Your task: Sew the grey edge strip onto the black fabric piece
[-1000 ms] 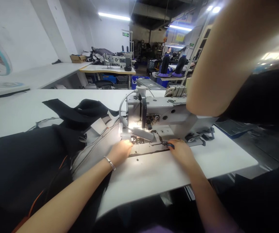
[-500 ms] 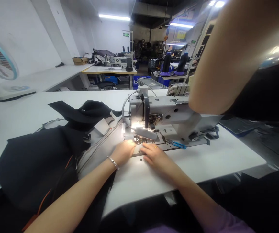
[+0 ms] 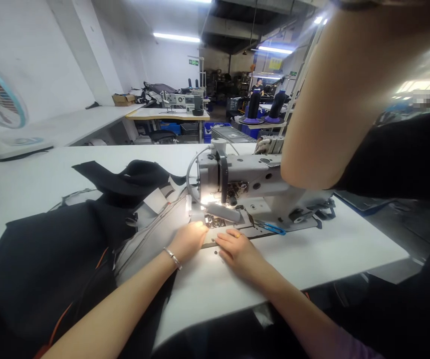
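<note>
My left hand [image 3: 188, 242], with a bracelet at the wrist, is closed at the left front of the sewing machine's [image 3: 254, 172] needle plate area. Whatever its fingertips grip is hidden. Beside it, my right hand [image 3: 240, 254] lies flat on the machine bed with its fingers stretched out, a ring on one. Between and behind the hands, the lit opening [image 3: 215, 221] under the needle shows metal parts. A grey lamp head [image 3: 224, 213] hangs over it. Left of my left hand lies a bundle of black and grey fabric [image 3: 61, 249]. Blue-handled snips [image 3: 273, 228] rest on the bed.
A co-worker's bent arm [image 3: 323, 109] reaches in at the right, its elbow at the machine's top. Black thread cones [image 3: 253, 104] stand behind. A white fan [image 3: 0, 99] is at the left. Another sewing machine [image 3: 181, 101] stands on a table farther back.
The whole view has tilted slightly, so the scene sits a little lower. Both my hands keep nearly the same places by the needle area. The co-worker's elbow appears slightly lower and more to the left.
</note>
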### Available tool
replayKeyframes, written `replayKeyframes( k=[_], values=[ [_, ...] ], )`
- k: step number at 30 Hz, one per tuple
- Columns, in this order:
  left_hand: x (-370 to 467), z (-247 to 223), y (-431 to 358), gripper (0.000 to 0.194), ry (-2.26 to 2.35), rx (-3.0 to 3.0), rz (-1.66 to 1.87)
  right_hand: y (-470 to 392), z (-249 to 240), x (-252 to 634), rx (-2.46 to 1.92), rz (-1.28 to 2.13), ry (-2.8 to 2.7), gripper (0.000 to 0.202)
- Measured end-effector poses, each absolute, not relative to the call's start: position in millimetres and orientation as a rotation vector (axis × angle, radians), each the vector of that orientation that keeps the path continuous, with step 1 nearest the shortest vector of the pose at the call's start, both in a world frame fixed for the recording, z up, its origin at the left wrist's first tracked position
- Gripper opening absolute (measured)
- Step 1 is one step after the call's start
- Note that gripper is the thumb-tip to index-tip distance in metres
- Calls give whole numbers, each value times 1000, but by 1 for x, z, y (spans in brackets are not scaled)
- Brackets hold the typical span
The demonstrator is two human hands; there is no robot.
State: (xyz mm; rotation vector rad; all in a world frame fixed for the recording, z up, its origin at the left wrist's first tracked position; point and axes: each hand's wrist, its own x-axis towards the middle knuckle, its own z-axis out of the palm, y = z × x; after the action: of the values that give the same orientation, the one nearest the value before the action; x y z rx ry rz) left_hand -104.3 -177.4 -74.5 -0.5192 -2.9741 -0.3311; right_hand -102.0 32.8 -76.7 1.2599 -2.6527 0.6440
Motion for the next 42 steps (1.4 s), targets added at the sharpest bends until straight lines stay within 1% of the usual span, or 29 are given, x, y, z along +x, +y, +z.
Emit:
replayKeyframes(
  k=[26, 38, 40, 42],
  values=[
    [-105, -82, -179, 24, -2958, -567, -272, 34, -78, -101, 1248, 665, -2642, 33],
    [-102, -79, -180, 26, -2966, -598, -308, 35, -77, -96, 1253, 703, -2656, 28],
    [-101, -78, -177, 26, -2942, -607, -285, 36, -78, -95, 1248, 703, -2612, 32],
    [-103, -80, -176, 25, -2908, -622, -283, 43, -73, -99, 1186, 718, -2492, 42]
  ],
)
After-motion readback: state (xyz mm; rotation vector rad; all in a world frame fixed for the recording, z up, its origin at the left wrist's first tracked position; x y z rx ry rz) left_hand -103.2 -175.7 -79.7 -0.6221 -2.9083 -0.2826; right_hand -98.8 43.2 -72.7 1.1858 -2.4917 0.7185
